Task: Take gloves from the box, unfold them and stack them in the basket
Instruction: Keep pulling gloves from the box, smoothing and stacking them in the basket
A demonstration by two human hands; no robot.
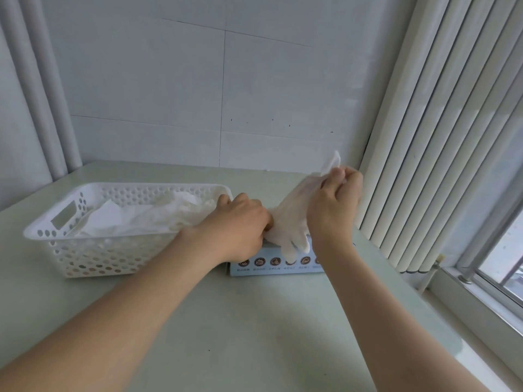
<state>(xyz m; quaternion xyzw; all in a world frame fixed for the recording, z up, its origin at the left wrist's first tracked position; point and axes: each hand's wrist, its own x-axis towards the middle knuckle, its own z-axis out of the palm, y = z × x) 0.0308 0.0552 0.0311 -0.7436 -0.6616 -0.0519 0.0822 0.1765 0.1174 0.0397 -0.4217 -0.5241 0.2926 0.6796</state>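
Observation:
A translucent white glove (291,216) is stretched in the air above the light blue glove box (271,264). My right hand (335,202) pinches the glove's cuff end at the upper right. My left hand (240,222) grips the glove's lower left side, just over the box. The glove's fingers hang down in front of the box top. The white perforated basket (85,250) stands left of the box and holds several flattened gloves (135,219). Most of the box is hidden behind my hands.
The pale green table (240,321) runs to a white wall at the back. Vertical blinds (424,151) and a window sill (481,301) are close on the right, beside the box. White pipes (42,94) stand in the back left corner.

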